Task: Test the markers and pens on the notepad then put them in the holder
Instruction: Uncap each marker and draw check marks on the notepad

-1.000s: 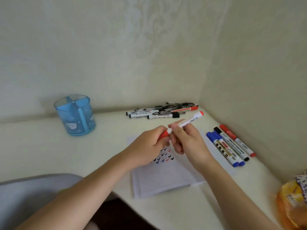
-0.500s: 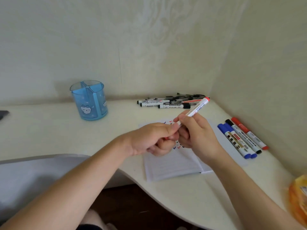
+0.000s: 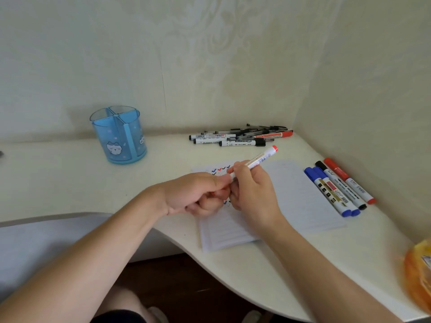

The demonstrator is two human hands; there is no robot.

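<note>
My right hand [image 3: 253, 194] grips a white marker [image 3: 261, 158] with a red end, its barrel slanting up to the right above the notepad [image 3: 293, 197]. My left hand [image 3: 198, 194] is curled at the marker's lower end, where a bit of red shows between its fingers; the cap itself is hidden. Small coloured tick marks sit on the notepad's upper left. The blue divided holder [image 3: 119, 134] stands at the back left of the desk, apart from both hands.
A pile of pens and markers [image 3: 242, 136] lies at the back by the wall corner. Several thick markers [image 3: 338, 187], blue, black and red, lie right of the notepad. An orange packet [image 3: 418, 273] sits at the right edge. The desk's curved front edge [image 3: 186, 243] runs below my arms.
The view has shifted, so everything sits further right in frame. Both hands stay together on the red marker over the notepad, the left hand now curled tighter at its lower end.
</note>
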